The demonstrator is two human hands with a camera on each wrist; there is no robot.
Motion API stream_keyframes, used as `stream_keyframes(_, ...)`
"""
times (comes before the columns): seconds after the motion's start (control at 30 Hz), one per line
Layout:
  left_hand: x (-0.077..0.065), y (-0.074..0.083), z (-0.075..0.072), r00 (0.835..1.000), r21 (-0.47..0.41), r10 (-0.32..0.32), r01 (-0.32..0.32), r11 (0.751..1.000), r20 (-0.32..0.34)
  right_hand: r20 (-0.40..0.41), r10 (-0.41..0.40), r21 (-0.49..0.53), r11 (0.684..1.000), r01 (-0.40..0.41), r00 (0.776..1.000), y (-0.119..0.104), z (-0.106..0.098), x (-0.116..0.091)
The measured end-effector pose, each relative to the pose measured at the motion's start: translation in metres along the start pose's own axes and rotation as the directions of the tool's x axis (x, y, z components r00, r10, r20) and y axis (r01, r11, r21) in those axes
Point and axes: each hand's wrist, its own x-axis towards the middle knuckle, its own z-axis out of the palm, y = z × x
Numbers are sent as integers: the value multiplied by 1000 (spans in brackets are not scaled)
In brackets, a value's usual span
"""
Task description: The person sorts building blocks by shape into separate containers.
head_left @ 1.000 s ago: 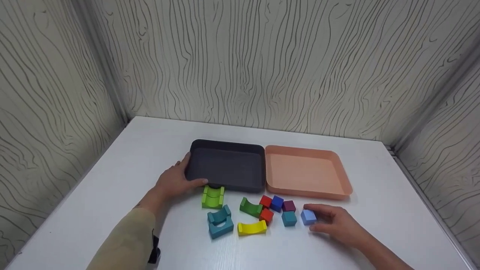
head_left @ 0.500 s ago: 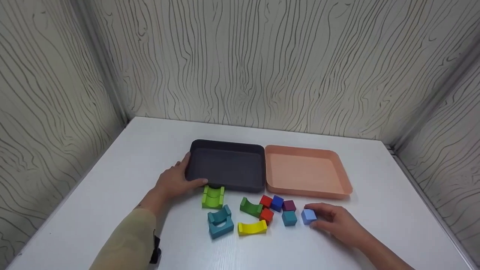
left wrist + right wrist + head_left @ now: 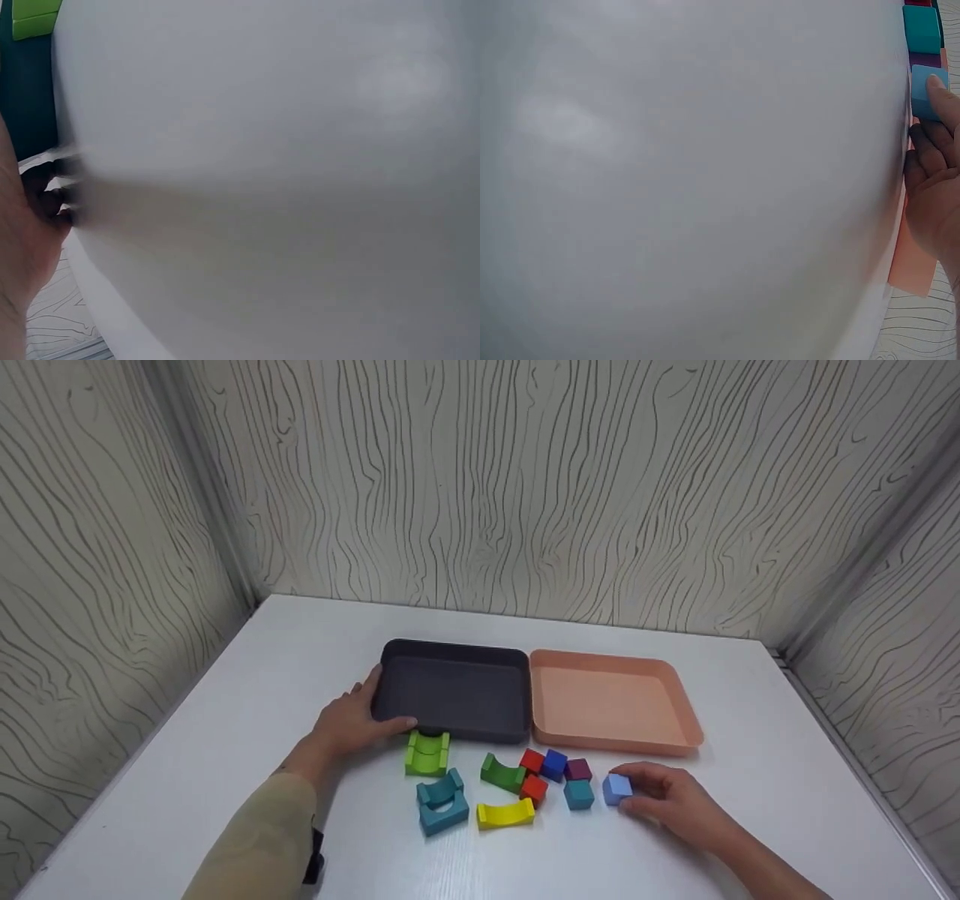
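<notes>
In the head view, a light blue cube (image 3: 616, 790) stands on the white table, pinched between thumb and forefinger of my right hand (image 3: 671, 801). The right wrist view shows the thumb lying on this light blue cube (image 3: 924, 94). My left hand (image 3: 349, 724) spans the near left corner of a dark tray (image 3: 454, 694), its thumb along the front side and its fingers at the left side. Two lime green arched blocks (image 3: 427, 754) sit just below that thumb. A teal cube (image 3: 579, 794) lies left of the light blue one.
A peach tray (image 3: 611, 705) stands against the dark tray's right side. Between the hands lie two red cubes, a blue cube (image 3: 554, 764), a purple cube (image 3: 578, 769), a green arched block (image 3: 501, 774), a yellow one (image 3: 505, 814) and two teal ones (image 3: 444, 814). Patterned walls bound the table.
The right thumb and forefinger have drawn in against the light blue cube. The left hand has stayed at the dark tray.
</notes>
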Motion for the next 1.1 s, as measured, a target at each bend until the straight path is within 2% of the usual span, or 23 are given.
stream_keyframes(0.3, -1, 0, -2, 1000, -28, -1, 1, 1000, -7, 3, -47, 66, 997, 46, 999, -15, -6, 6)
stream_keyframes(0.63, 2, 0, 3, 1000, -50, -23, 23, 998, -2, -45, -139, 55, 988, 141, 989, -64, -12, 19)
stream_keyframes(0.9, 2, 2, 3, 1000, -49, -13, 13, 999, -17, -106, -216, -3, 976, 216, 971, -103, -7, 47)
stream_keyframes(1.1, 1, 2, 4, 1000, -39, -11, 10, 999, -27, -69, -266, 36, 963, 269, 962, -124, 2, 77)
